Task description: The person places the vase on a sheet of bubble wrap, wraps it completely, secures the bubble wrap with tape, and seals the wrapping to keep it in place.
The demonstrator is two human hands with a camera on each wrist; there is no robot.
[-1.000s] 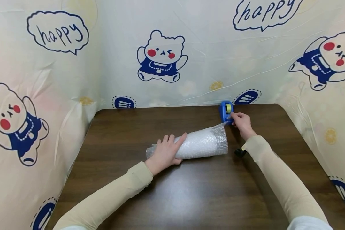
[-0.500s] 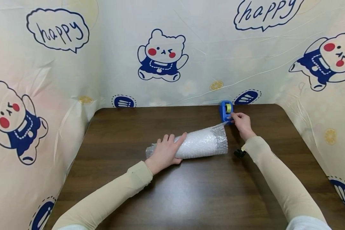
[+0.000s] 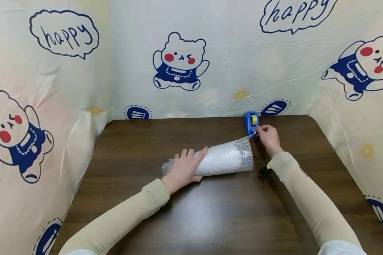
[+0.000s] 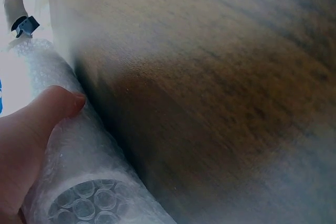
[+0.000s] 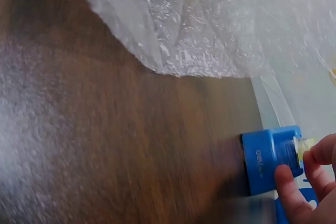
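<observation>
A bubble-wrapped white roll (image 3: 225,157) lies across the table, its clear wrap sticking out past both ends. My left hand (image 3: 182,167) grips its left part, fingers spread over the top. In the left wrist view the thumb (image 4: 68,102) presses the side near the roll's open end. Off the roll's far right corner stands a blue tape dispenser (image 3: 248,127) with a yellowish tape roll (image 3: 254,119) inside. My right hand (image 3: 268,137) is at its front end. The right wrist view shows finger and thumb pinching the tape's free end (image 5: 304,149) at the cutter.
A brown wooden table (image 3: 194,212) spreads under everything. Printed cloth (image 3: 226,71) with bears hangs close behind its back edge and along both sides. A small black device (image 3: 265,171) sits at the right wrist.
The right fingers have shifted slightly on the dispenser's front, and a shiny bit of tape now shows beside them. The left hand and the wrapped roll stay where they were.
</observation>
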